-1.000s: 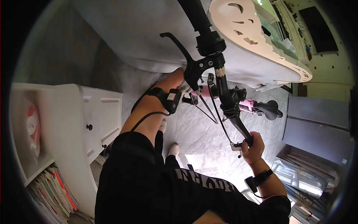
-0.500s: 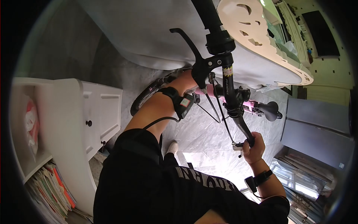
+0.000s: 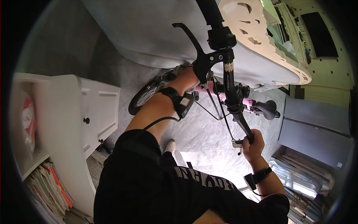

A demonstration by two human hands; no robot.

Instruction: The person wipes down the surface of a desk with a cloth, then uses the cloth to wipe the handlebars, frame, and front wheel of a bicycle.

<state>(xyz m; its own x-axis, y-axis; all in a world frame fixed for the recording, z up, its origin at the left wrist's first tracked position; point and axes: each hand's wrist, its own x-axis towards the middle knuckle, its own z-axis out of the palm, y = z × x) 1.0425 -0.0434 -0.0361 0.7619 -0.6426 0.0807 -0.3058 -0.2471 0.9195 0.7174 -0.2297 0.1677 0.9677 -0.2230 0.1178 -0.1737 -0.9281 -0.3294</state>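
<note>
My right hand [image 3: 254,145] is closed round the right end of the black handlebar [image 3: 232,87], beside a brake lever. My left arm reaches down to the front of the pink bicycle frame [image 3: 209,88]. Only the back of my left hand [image 3: 191,77] shows, behind the upper brake lever [image 3: 189,39]; its fingers are hidden. Close to it is the front wheel [image 3: 141,98], partly covered by my forearm. The handlebar's other grip [image 3: 209,11] has no hand on it. Farther off is the black saddle [image 3: 267,109].
On the left stands a white cabinet [image 3: 102,108] with dark knobs, and papers [image 3: 52,188] fill its lower shelf. A grey covered surface [image 3: 149,33] and a cream carved edge [image 3: 250,28] lie beyond the bicycle. At the right is a grey two-door unit [image 3: 317,127].
The handlebar's upper end has shifted right, and my left arm has moved right with it. More of the front wheel now shows. My right hand has kept its hold.
</note>
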